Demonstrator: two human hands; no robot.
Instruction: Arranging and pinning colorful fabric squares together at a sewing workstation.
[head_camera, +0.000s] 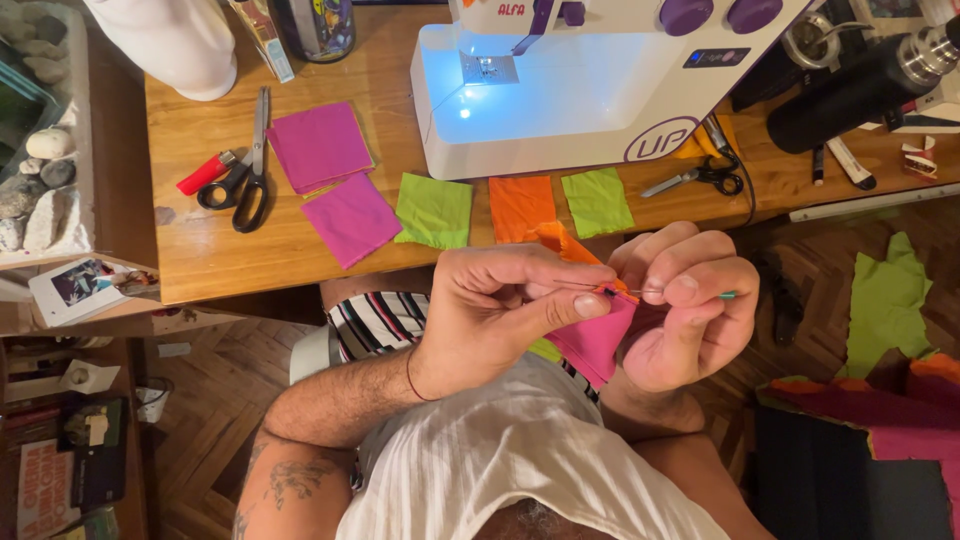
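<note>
Wooden desk fills the upper field; parquet floor lies below it. At 12 o'clock on the desk I see a white sewing machine with its lamp lit. Along the desk edge lie fabric squares: two magenta squares at 10 o'clock, a green square, an orange square and a second green square just beside one another. Black-handled scissors and a red lighter lie at 9 o'clock of the magenta squares; small snips rest at 2 o'clock.

Centre field: my left hand is closed, pinching the magenta-and-orange fabric piece between thumb and fingers. My right hand, at 3 o'clock of the left, is closed narrowly on a green-headed pin that enters the fabric's upper edge. Both hands touch the fabric, held above the lap.
</note>
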